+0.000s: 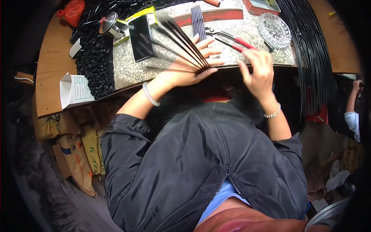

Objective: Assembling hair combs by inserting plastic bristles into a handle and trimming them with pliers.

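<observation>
My left hand (186,71) grips a fan of thin black rods (190,45) near their lower ends, where they meet in a dark cluster. The rods spread up and to the left, and some are smeared by motion. Beyond the fingers, a bundle of thin dark rods (198,21) lies side by side on the stone slab (127,75). Loosely curled, my right hand (261,73) is off the slab's front edge, its thumb and forefinger apart and nothing visible between them. Just above it lie pliers with red handles (239,40).
A phone (140,38) and a metal-lidded container (111,26) stand left, beside many small black parts (94,65) and a white box (75,91). At right are a glass dish (274,31) and long black rods (309,50) hanging over the edge. Another person's arm (351,102) shows far right.
</observation>
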